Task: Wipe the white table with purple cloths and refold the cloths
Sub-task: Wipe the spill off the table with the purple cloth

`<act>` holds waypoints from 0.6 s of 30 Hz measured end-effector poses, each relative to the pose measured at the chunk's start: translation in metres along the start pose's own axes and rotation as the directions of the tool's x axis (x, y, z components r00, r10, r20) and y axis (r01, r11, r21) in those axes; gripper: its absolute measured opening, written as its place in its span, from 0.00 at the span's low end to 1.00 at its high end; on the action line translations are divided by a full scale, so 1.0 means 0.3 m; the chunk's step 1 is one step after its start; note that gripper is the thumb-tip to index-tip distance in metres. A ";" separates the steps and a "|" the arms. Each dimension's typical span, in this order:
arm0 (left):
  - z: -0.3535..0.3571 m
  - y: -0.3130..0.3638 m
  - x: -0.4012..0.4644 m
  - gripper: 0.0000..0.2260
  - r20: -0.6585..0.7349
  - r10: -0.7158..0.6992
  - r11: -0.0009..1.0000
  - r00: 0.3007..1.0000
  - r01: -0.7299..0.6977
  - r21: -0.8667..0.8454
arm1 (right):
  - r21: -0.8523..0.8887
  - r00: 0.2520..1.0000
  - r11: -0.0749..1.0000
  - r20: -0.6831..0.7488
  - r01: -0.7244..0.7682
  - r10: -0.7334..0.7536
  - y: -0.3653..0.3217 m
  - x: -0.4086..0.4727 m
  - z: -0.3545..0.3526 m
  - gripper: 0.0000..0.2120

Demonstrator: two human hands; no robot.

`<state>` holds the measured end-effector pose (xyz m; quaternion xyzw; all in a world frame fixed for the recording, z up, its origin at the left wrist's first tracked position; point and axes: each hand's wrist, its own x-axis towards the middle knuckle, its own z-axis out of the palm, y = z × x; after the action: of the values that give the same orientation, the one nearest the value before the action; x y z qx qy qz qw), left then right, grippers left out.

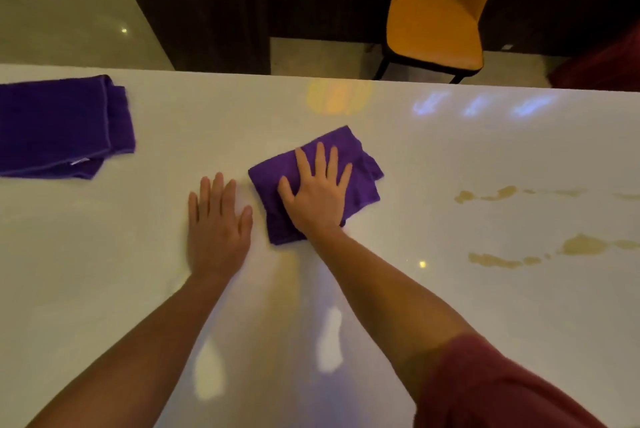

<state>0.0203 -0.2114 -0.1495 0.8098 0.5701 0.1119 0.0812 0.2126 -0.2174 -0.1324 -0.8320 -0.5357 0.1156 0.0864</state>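
R hand (320,193) lay flat w/ fingers spread, palm pressed down on a folded purple cloth (363,164) near the middle of the white counter (450,150), closer to the far edge than the near one. L hand (218,219) lay flat on bare counter just beside the cloth's left edge, fingers together & extended, not touching the cloth, gripping nothing. A 2nd cloth (62,122), larger & folded, sat at the far-left corner, well apart from both hands. Brownish spill marks (502,193) streaked the counter toward the right edge, apart from the cloth. An orange chair (436,29) stood beyond the far edge.
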 end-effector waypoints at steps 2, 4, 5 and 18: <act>0.006 -0.003 -0.003 0.26 -0.029 -0.004 1.000 1.000 0.003 -0.013 | -0.005 0.992 0.992 0.037 0.124 -0.123 0.021 0.073 -0.007 0.35; 0.009 0.000 -0.007 0.26 -0.032 -0.017 1.000 0.999 0.017 0.007 | 0.013 0.978 0.982 0.087 0.190 -0.191 0.037 0.108 -0.009 0.38; 0.009 0.003 -0.004 0.27 -0.022 -0.016 1.000 1.000 0.017 0.013 | 0.027 0.972 0.978 0.107 0.209 -0.211 0.048 0.104 -0.011 0.39; 0.079 0.528 -0.085 0.27 -0.006 -0.184 0.983 0.983 0.184 0.019 | -0.051 0.972 0.971 0.033 0.232 -0.231 0.596 -0.261 -0.099 0.38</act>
<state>0.1619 -0.2887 -0.1334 0.7544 0.6436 0.0999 0.0821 0.3455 -0.3628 -0.1441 -0.7643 -0.6331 0.1013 0.0691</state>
